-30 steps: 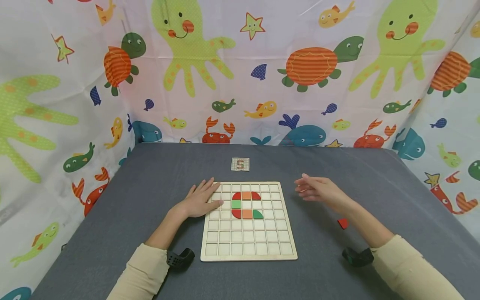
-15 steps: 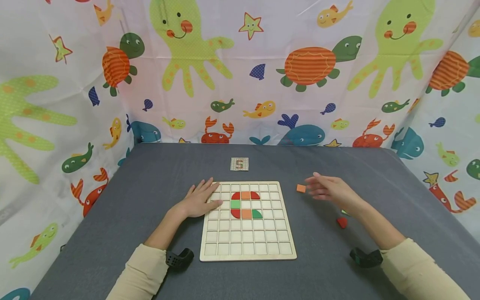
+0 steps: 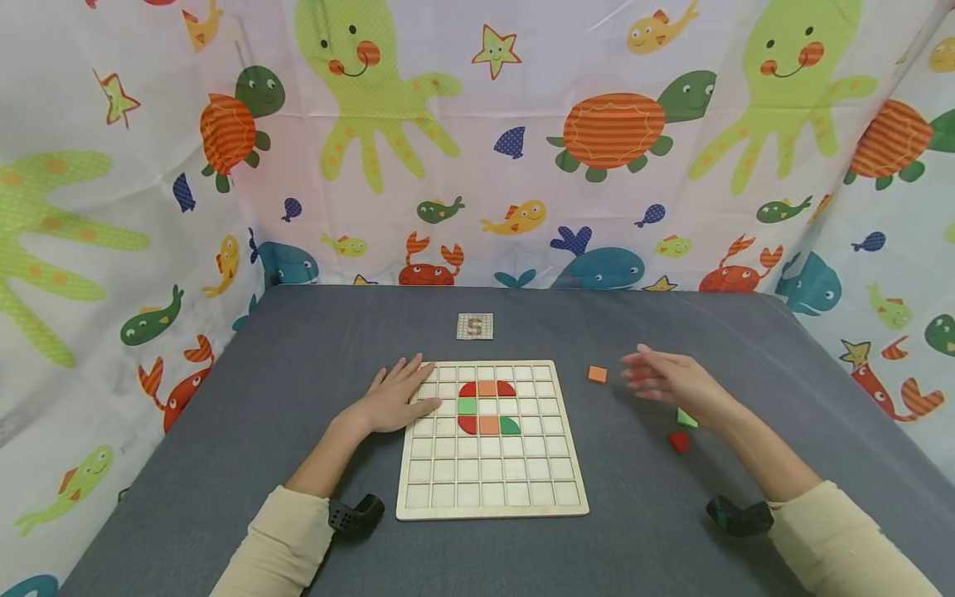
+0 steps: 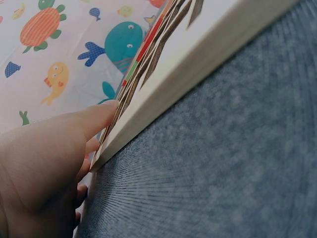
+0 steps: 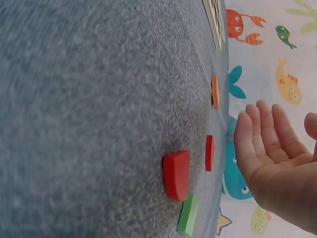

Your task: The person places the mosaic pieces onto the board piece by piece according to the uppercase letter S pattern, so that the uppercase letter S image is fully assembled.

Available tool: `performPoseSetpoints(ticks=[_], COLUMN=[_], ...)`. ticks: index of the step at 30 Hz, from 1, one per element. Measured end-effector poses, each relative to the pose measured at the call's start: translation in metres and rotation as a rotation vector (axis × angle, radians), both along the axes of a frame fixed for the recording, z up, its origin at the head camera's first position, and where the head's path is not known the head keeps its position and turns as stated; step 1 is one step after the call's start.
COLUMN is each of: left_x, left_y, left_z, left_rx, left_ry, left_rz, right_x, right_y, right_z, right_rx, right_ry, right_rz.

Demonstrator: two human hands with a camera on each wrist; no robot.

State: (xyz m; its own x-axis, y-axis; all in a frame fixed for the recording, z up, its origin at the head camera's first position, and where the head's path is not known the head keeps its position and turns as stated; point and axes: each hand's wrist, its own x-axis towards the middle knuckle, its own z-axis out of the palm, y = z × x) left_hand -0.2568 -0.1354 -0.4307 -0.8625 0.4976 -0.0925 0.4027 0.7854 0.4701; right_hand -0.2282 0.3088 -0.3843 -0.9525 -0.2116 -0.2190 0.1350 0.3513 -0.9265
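Observation:
My left hand (image 3: 395, 402) rests on the left edge of a wooden grid board (image 3: 492, 496), fingers spread; the left wrist view shows its thumb (image 4: 101, 116) on the rim. Set in the grid are several coloured tiles: red rounded ones (image 3: 506, 389), orange squares (image 3: 487, 388), a light green square (image 3: 467, 406) and a dark green rounded one (image 3: 511, 425). To the right of the board my right hand (image 3: 675, 385) hovers, fingers loosely extended, holding nothing. Around it lie an orange tile (image 3: 598, 374), a light green tile (image 3: 686, 419), a red tile (image 3: 679, 441) and another red tile (image 5: 210, 153).
A small card (image 3: 474, 327) with a letter-like pattern on a grid lies behind the board. The grey tabletop (image 3: 336, 323) runs back to a curtain (image 3: 477, 108) printed with sea animals.
My right hand has moved right, away from the board. The orange and light green loose tiles, hidden before, now show beside it. My left hand stays in place.

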Motion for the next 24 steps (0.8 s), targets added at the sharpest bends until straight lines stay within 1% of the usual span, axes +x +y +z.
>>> performPoseSetpoints(ticks=[8, 17, 24], left_x=[0.001, 0.001, 0.001], left_y=[0.001, 0.000, 0.000], left_z=[0.000, -0.001, 0.001], left_rx=[0.012, -0.002, 0.005], left_ry=[0.010, 0.004, 0.002], left_rz=[-0.004, 0.003, -0.004], right_x=[0.004, 0.006, 0.009], right_y=[0.005, 0.012, 0.024], right_z=[0.001, -0.001, -0.003], right_rx=[0.009, 0.044, 0.027], right_ry=[-0.002, -0.008, -0.006], right_rz=[-0.015, -0.038, -0.041])
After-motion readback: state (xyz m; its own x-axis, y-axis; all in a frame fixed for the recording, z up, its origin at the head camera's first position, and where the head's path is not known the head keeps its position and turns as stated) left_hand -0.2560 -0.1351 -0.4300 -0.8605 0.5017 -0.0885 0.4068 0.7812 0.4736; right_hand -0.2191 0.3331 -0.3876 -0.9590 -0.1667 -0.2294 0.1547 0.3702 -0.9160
